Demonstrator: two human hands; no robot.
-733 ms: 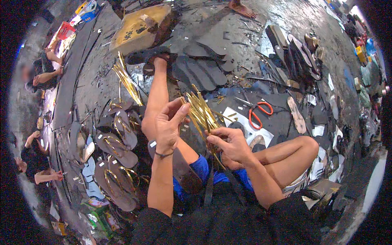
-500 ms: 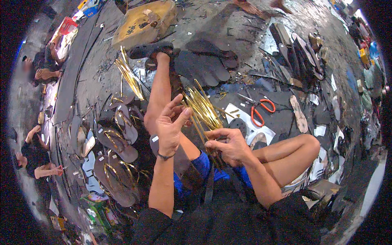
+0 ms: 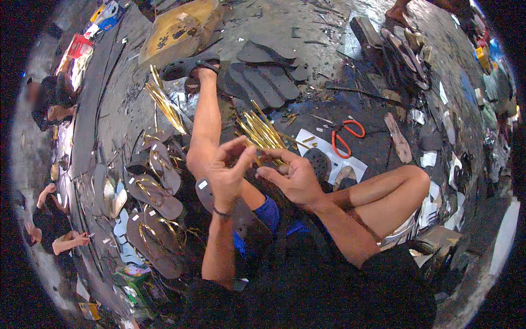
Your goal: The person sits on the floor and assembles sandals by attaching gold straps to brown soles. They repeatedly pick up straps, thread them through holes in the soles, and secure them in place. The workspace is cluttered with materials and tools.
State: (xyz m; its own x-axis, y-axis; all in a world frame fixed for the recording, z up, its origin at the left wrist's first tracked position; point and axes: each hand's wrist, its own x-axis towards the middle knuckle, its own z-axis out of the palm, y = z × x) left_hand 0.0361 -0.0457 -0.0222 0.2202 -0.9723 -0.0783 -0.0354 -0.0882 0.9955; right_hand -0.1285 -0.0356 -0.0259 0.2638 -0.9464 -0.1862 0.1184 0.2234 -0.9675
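Observation:
My left hand (image 3: pixel 227 172), with a dark band at the wrist, is raised over my lap, thumb and fingers curled around one end of a thin gold strip (image 3: pixel 258 160). Close against it, my right hand (image 3: pixel 298 178) pinches the same strip between thumb and forefinger; the fingers hide most of it. Just beyond the hands lies a bundle of gold strips (image 3: pixel 262 129). A dark sandal sole with a white label (image 3: pixel 203 186) rests beside my left wrist. Several brown flip-flops with gold straps (image 3: pixel 155 196) lie to the left.
Red-handled scissors (image 3: pixel 341 143) lie near white paper (image 3: pixel 357 168) on the right. More gold strips (image 3: pixel 164 107) lie left of my extended leg. Dark cut soles (image 3: pixel 268 85) and a yellowish block (image 3: pixel 181 27) are farther ahead. Other people (image 3: pixel 55 214) sit at the left edge.
My right hand has moved up and left, closing the gap to my left hand, so less of the strip shows. The whole view has shifted slightly.

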